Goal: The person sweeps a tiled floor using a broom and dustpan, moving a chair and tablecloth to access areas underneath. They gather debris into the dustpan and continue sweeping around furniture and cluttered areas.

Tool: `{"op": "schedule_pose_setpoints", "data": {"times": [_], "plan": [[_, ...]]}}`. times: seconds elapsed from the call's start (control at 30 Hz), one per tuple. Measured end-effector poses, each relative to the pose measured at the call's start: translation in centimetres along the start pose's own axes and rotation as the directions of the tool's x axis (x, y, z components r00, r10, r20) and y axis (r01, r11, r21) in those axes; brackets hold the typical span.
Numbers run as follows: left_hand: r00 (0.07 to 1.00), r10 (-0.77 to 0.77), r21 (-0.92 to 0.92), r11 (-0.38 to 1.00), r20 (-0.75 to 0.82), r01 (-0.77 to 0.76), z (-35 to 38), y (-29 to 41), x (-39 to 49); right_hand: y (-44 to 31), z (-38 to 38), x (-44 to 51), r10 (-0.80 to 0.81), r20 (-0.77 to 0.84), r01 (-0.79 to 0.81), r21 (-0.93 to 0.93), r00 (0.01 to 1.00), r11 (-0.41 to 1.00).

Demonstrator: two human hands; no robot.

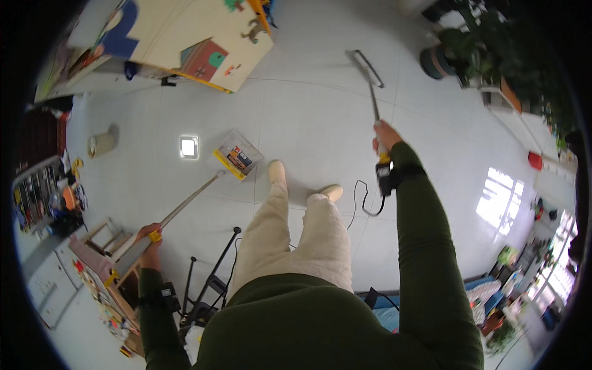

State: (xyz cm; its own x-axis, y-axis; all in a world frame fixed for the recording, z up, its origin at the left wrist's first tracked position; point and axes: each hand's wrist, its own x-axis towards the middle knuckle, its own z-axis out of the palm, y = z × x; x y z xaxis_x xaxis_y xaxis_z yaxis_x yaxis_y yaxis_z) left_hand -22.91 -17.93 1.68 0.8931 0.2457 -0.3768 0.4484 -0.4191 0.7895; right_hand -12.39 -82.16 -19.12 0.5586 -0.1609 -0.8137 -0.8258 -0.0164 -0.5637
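Observation:
My left hand (pixel 150 240) grips the long handle (pixel 189 199) of a dustpan at the lower left. The transparent dustpan (pixel 238 155), with a yellow edge and a printed label, rests on the pale floor left of my feet. My right hand (pixel 386 136) is closed round the handle of a broom (pixel 373 99). The broom's narrow, dark-edged head (pixel 368 69) lies on the floor ahead, at the upper right. A small device is strapped to each forearm, and a black cable hangs from the right one.
A cream panel with coloured cutouts (pixel 203 41) stands at the upper left. A beige cylindrical bin (pixel 101 144) is at the left. Potted plants (pixel 437 62) line the upper right. A black tripod-like stand (pixel 222 254) is beside my left leg, and a thin cable (pixel 355 199) trails on the floor.

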Motion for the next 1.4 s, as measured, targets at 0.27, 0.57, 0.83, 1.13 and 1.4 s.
{"op": "schedule_pose_setpoints", "data": {"times": [0.27,0.57,0.83,1.13,1.4], "plan": [[0.995,-0.094,-0.332,0.94,-0.045,0.074,-4.2,-7.0,0.9,3.2,20.4,-15.3,0.209,0.362,0.014,-0.526,0.908,0.85],[0.997,-0.032,-0.233,0.971,0.063,0.046,-3.0,-11.0,-2.1,-12.2,20.6,-25.9,0.498,0.568,-0.343,-0.364,0.655,0.866],[0.846,-0.343,-0.838,0.228,0.408,0.497,-3.1,-10.4,-5.4,-17.7,22.7,-26.9,0.372,0.583,0.101,-0.621,0.723,0.777],[0.606,-0.448,-0.733,-0.195,0.658,0.652,-1.7,-6.9,-3.9,-26.4,27.1,-18.7,0.367,0.612,0.371,-0.752,0.701,0.545],[0.81,-0.289,-0.718,-0.661,0.511,0.218,-0.3,-1.9,-5.5,-35.4,33.8,-12.4,0.397,0.697,0.404,-0.689,0.597,0.601]]}}
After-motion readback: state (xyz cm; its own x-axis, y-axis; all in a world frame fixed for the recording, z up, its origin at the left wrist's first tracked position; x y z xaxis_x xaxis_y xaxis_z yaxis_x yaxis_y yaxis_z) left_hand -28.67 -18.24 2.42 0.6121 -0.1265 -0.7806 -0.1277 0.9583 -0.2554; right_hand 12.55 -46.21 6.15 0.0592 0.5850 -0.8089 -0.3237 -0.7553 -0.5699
